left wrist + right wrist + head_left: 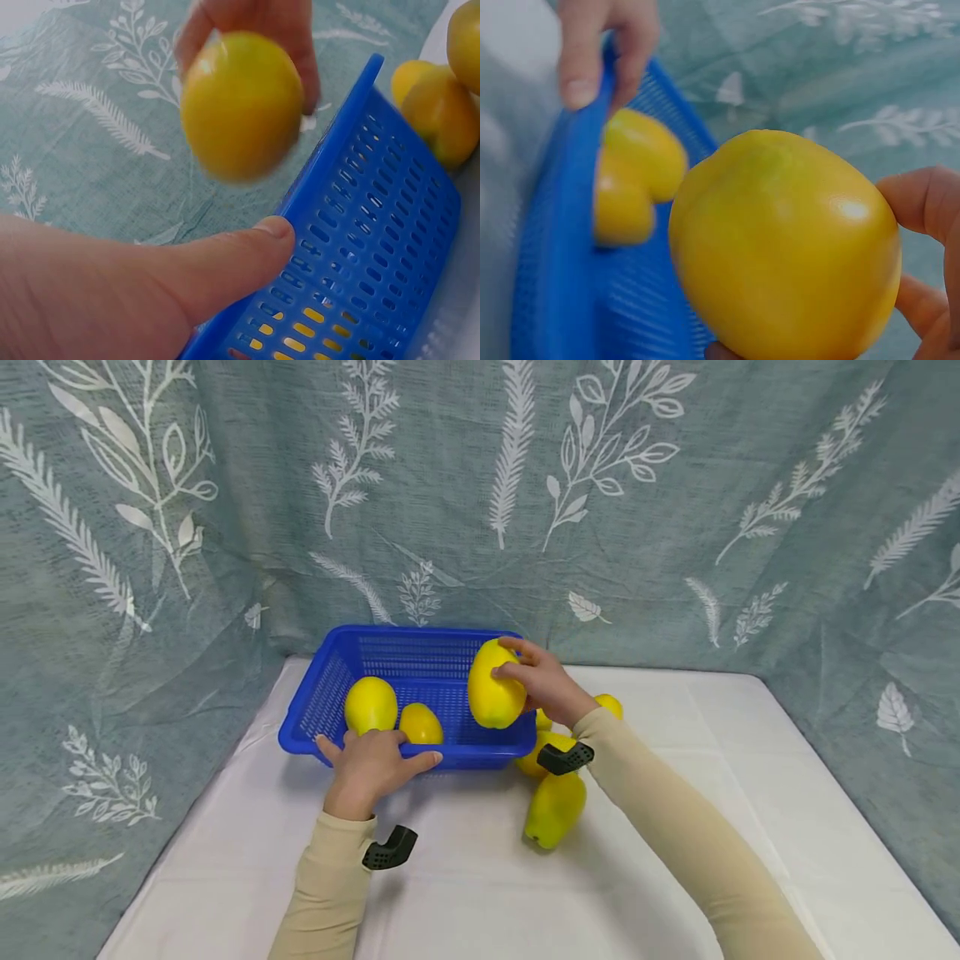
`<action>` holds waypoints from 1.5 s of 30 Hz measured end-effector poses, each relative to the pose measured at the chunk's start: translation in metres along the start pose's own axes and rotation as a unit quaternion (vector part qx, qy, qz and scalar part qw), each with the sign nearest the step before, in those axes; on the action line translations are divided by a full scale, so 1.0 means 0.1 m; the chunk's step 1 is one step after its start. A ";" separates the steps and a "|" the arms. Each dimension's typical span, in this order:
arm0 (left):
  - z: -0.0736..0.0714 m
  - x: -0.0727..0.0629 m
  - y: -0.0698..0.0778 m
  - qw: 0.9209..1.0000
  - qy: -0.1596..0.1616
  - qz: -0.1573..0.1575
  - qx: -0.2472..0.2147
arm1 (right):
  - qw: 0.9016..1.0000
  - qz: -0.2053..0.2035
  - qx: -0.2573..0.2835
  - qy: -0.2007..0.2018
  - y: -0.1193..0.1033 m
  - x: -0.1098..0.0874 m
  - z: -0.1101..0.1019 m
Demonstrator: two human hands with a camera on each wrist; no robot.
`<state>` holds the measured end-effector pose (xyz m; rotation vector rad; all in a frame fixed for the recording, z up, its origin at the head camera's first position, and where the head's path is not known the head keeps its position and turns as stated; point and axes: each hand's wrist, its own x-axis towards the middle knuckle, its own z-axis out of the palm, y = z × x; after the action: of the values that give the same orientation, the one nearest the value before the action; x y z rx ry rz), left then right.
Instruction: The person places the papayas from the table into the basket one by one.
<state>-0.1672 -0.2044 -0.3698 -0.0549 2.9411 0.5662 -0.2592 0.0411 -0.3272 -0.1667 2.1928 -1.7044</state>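
A blue plastic basket [420,652] with slotted walls stands on the table. My left hand [367,770] grips its near rim, fingers over the inside and thumb [247,247] along the outer wall. Inside the basket, by that hand, lie a larger yellow fruit [371,703] and a smaller yellow fruit [422,724]. Over the basket's right end, my right hand [551,681] holds a large, smooth, oblong yellow fruit [495,685] between thumb and fingers. In the right wrist view this held fruit [787,240] fills the middle, with the basket behind it.
Several more yellow fruits lie on the white tablecloth [465,877] right of the basket, including a long one [555,810] nearest the front and one [610,704] partly behind the right forearm. A grey-green curtain [450,485] with white leaf prints hangs behind and at both sides.
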 end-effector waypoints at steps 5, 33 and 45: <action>0.02 0.01 0.02 1.000 0.000 -0.002 0.006 | 0.999 0.028 -0.024 -0.004 0.17 0.20 0.21; 0.04 -0.01 -0.01 1.000 0.025 0.005 -0.010 | 0.989 0.067 -0.125 -0.050 0.38 0.27 0.60; 0.02 0.01 -0.02 1.000 0.022 0.000 -0.003 | 0.996 0.032 -0.064 -0.046 0.13 0.04 0.12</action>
<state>-0.1674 -0.2054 -0.3728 -0.0674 2.9821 0.5804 -0.2574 0.0319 -0.3434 -0.2015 2.2145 -1.4944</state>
